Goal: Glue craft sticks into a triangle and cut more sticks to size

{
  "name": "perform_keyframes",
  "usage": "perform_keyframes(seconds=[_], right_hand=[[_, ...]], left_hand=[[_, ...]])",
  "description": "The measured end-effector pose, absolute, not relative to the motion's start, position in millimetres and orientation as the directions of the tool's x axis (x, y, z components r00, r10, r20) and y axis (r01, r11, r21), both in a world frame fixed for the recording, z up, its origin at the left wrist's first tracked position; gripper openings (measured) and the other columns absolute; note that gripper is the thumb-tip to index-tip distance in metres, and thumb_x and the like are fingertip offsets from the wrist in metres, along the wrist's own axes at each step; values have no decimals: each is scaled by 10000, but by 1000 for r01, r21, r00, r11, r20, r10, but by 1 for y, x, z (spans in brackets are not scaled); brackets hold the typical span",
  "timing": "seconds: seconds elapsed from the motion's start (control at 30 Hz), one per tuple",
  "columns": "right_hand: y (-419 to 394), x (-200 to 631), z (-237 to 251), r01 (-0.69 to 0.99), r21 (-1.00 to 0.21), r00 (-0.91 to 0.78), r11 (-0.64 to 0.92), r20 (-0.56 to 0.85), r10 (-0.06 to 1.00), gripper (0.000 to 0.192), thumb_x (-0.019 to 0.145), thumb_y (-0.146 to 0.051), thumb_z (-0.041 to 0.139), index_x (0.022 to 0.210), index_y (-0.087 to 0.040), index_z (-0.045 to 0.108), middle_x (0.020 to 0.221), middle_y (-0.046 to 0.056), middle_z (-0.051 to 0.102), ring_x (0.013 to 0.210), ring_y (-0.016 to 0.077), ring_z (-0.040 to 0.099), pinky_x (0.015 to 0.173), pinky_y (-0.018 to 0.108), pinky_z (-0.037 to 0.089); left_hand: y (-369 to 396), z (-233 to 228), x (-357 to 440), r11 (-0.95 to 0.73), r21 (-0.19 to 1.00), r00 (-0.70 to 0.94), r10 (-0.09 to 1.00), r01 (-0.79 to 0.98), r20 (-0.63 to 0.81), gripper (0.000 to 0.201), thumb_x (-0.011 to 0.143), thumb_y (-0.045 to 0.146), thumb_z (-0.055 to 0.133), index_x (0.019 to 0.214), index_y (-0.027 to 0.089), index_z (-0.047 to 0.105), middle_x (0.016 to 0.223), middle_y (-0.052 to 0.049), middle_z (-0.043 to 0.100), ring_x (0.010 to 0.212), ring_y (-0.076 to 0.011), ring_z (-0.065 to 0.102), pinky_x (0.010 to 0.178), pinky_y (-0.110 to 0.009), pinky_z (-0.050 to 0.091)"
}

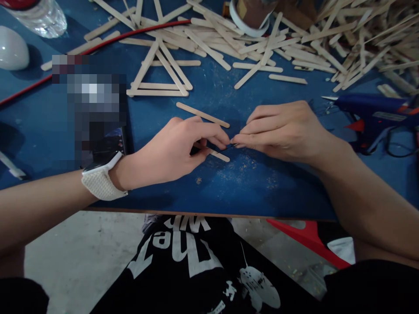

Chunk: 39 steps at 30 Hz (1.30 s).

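While pinched: stick between both grips

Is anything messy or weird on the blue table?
Yes. Wooden sticks lie in a jumbled heap at the far right, and pale crumbs speckle the table below both hands. The left hand and right hand pinch one stick.

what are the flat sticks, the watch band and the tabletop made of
Flat sticks: pale unfinished wood by the look, matte with rounded ends, like craft sticks. Watch band: white woven fabric, with a visible knit texture. Tabletop: smooth blue surface, scuffed and dusty; painted board or laminate, hard to tell.
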State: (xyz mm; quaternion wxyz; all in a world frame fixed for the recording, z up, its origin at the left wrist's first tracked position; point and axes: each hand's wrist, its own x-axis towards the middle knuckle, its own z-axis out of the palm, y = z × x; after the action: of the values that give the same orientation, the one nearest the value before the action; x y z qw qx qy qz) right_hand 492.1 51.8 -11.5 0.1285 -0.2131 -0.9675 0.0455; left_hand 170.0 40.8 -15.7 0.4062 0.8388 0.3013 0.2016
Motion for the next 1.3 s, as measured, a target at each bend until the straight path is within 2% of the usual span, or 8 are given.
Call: perform_keyframes(seconds=[0.07, 0.23, 0.43, 0.53, 0.7, 1.1, 1.3], right_hand=[[51, 490, -12, 389, -133, -876, 912, 253, 411, 213, 1249, -242, 697, 1290, -301, 897, 1067, -27, 887, 976, 198, 802, 719, 350, 573], [50, 482, -12, 344, -99, -872, 934, 334, 357, 125, 1228, -200, 740, 1181, -226, 854, 1038, -26, 876, 901, 180, 754, 629, 351, 486], [47, 483, -17, 400, -109, -869, 910, 271, 414, 210, 1248, -234, 701, 1176, -290, 890, 1015, -32, 873, 916, 196, 797, 657, 356, 522], [46, 483, -17, 397, -95, -868, 913, 284, 407, 194, 1235, -219, 715, 1191, -284, 892, 1023, -34, 872, 926, 193, 786, 653, 356, 527], [45, 481, -16, 410, -143, -859, 901, 270, 434, 213, 1245, -215, 697, 1172, -289, 883, 1015, -31, 866, 917, 193, 784, 658, 356, 520], [44, 479, -19, 422, -150, -856, 894, 260, 448, 240, 1252, -211, 676, 1159, -292, 882, 1016, -24, 873, 916, 193, 792, 652, 362, 513], [43, 479, -19, 392, -122, -859, 912, 308, 410, 199, 1243, -188, 698, 1189, -272, 871, 1033, -30, 884, 916, 187, 798, 645, 355, 509]], left_hand=[[41, -17, 170, -501, 796, 737, 668, 340, 105, 482, 1049, 23, 642, 1360, 273, 913, 1235, -26, 943, 985, -150, 856, 894, -239, 671], [41, -14, 171, -496, 786, 742, 666, 368, 73, 464, 1055, 15, 639, 1343, 261, 906, 1269, -24, 938, 990, -143, 863, 914, -230, 674], [38, -6, 172, -462, 797, 731, 682, 388, 39, 462, 1057, -20, 650, 1318, 249, 921, 1254, -14, 947, 1067, -155, 887, 957, -236, 687], [38, -6, 172, -465, 802, 728, 683, 374, 57, 443, 1056, -22, 664, 1293, 244, 926, 1237, -12, 950, 1081, -161, 893, 938, -232, 689], [38, -8, 173, -459, 807, 718, 693, 372, 63, 461, 1054, -39, 662, 1278, 258, 934, 1225, -1, 951, 1104, -171, 901, 949, -245, 702], [39, -8, 172, -458, 810, 720, 691, 366, 65, 448, 1065, -16, 668, 1261, 276, 945, 1219, 4, 958, 1128, -177, 904, 948, -256, 714], [40, -4, 171, -466, 804, 735, 676, 369, 55, 438, 1076, -20, 670, 1272, 257, 948, 1214, -4, 960, 1130, -171, 906, 942, -233, 701]])
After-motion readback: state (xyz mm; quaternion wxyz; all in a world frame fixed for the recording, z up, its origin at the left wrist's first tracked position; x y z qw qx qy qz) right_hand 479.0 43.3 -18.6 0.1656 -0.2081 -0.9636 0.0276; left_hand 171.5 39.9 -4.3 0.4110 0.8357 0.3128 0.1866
